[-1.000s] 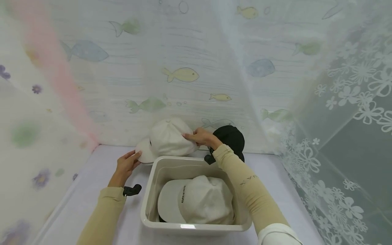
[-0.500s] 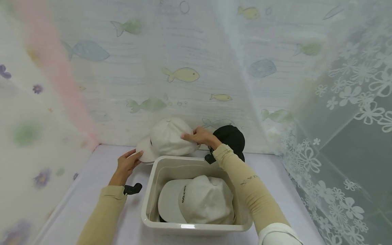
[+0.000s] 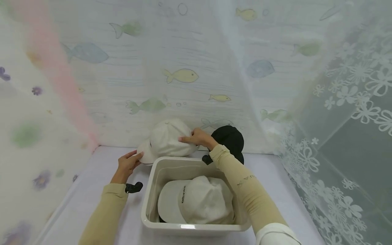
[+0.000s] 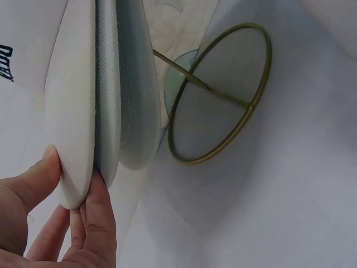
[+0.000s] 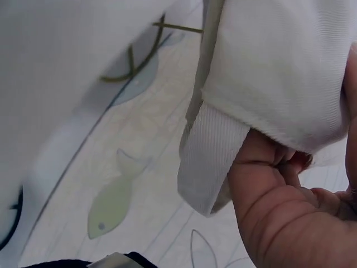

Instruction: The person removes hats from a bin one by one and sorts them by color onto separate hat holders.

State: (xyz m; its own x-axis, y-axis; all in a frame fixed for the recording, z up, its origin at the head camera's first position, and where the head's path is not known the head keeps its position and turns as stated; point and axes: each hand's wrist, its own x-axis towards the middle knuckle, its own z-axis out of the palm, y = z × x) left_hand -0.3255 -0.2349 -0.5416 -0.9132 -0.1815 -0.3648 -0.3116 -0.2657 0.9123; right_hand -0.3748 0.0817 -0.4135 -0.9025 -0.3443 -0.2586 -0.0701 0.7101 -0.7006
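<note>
At the back of the table, a white baseball cap [image 3: 169, 136] is held between both hands. My left hand [image 3: 126, 166] pinches its brim [image 4: 70, 128], thumb on the near face and fingers behind. In the left wrist view, two more pale brims [image 4: 136, 111] sit close behind that one. My right hand [image 3: 200, 137] grips the back of the cap, thumb on the outside and fingers tucked under the edge by the adjuster strap [image 5: 209, 162]. Those right fingertips are partly hidden by the fabric. Beneath the caps stands a brass-coloured ring base [image 4: 265, 72] with a thin rod.
A beige plastic bin [image 3: 196, 227] stands in front, holding an off-white cap [image 3: 208, 200] with dark lettering and a dark edge under it. A black cap [image 3: 229, 137] is at the back right, partly behind my right forearm. A fish-patterned curtain [image 3: 183, 75] hangs behind.
The right hand has shifted very slightly left on the cap. My left hand keeps its pinch on the brim, and the bin has not moved.
</note>
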